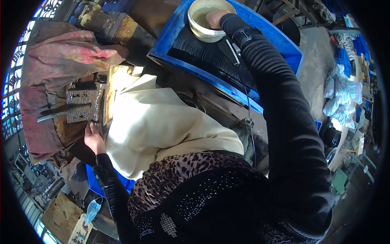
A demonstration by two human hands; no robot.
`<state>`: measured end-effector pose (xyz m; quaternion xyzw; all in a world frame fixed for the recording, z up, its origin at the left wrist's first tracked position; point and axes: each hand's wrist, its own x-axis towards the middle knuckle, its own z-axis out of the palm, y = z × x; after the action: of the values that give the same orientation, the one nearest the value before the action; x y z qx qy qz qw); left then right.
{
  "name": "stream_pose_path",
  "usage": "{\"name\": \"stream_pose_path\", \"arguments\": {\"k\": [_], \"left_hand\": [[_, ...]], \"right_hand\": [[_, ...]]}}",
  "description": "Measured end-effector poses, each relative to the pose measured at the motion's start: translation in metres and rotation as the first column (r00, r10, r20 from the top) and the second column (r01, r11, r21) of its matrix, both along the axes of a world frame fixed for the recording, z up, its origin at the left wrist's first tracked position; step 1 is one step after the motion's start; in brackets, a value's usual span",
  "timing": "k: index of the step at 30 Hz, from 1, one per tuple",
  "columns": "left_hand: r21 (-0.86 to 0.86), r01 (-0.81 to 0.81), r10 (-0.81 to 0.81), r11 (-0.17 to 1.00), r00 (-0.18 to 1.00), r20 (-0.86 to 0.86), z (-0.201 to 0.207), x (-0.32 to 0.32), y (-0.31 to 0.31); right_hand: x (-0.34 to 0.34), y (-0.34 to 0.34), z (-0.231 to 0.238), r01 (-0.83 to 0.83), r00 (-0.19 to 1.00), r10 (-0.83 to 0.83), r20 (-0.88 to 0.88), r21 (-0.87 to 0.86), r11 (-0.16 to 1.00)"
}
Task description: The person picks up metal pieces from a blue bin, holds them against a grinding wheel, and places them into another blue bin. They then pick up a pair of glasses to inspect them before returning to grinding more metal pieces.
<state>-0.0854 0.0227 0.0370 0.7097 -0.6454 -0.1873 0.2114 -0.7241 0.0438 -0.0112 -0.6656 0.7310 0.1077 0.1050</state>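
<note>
My right hand [216, 18] reaches into a cream-coloured bucket [209, 35] that has liquid in it. Its fingers are hidden inside the rim. On the left, my left hand [94, 140] is at the lower edge of a wet, ridged metal block [83, 106]. Thumb and forefinger are pressed together there, and I cannot make out what is between them. A metal rod [53, 115] sticks out from the block's left side. Under the bucket, dark thin strips lie in rows [195, 53] inside a blue tray [166, 37].
A pale cloth [162, 118] covers my lap, beside a yellowish plate [109, 95]. A reddish cloth [44, 85] drapes the machine at the left. A black cable [248, 110] hangs down from the tray. Plastic-wrapped bundles [341, 91] lie far right; a blue mask [92, 210] hangs lower left.
</note>
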Motion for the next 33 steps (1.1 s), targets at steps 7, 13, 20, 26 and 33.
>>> {"name": "stream_pose_path", "arguments": {"k": [7,13,20,26,33], "left_hand": [[-0.007,0.027,-0.027,1.0,0.998,0.049,-0.003,0.005,-0.002],[0.006,0.033,-0.033,0.999,0.998,0.057,0.001,0.0,-0.002],[-0.021,0.047,-0.047,0.999,0.999,-0.006,-0.005,0.011,-0.009],[0.02,0.066,-0.066,0.998,0.998,-0.008,-0.009,0.013,-0.016],[-0.018,0.104,-0.103,0.994,0.993,0.059,-0.014,0.024,-0.022]], "right_hand": [[-0.006,0.032,0.022,0.013,0.99,-0.001,0.139,-0.086,0.996],[0.002,0.129,0.085,0.204,0.921,-0.078,0.383,-0.3,0.932],[0.022,0.278,0.055,0.439,0.695,-0.382,0.609,0.062,0.896],[0.036,0.344,0.005,0.443,0.771,-0.434,0.467,0.096,0.891],[0.041,0.35,-0.005,0.4,0.82,-0.457,0.345,0.226,0.888]]}}
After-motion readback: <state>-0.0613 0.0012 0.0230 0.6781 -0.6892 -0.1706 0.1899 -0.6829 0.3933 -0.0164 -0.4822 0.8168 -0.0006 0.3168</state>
